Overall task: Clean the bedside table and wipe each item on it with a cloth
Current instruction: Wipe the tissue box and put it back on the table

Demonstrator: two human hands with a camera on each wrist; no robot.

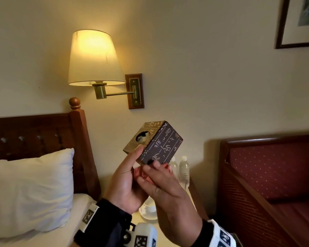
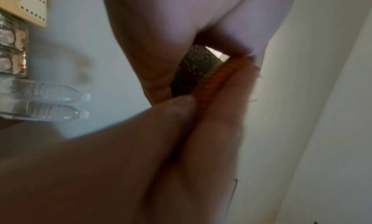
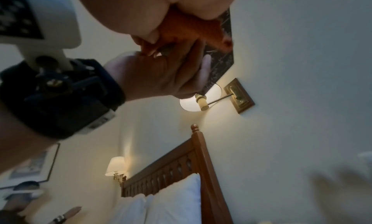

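Note:
A dark brown tissue box with gold script and an oval opening is held up in the air, tilted, above the bedside table. My left hand grips its lower corner, thumb up against the gold face. My right hand presses an orange cloth against the box's underside. In the head view the cloth is mostly hidden between my hands. The left wrist view shows the cloth lying along the box.
Two water bottles stand at the back of the table, and a white cup on a saucer sits below my hands. A lit wall lamp hangs above. Bed, headboard and pillow lie left; a red upholstered seat stands right.

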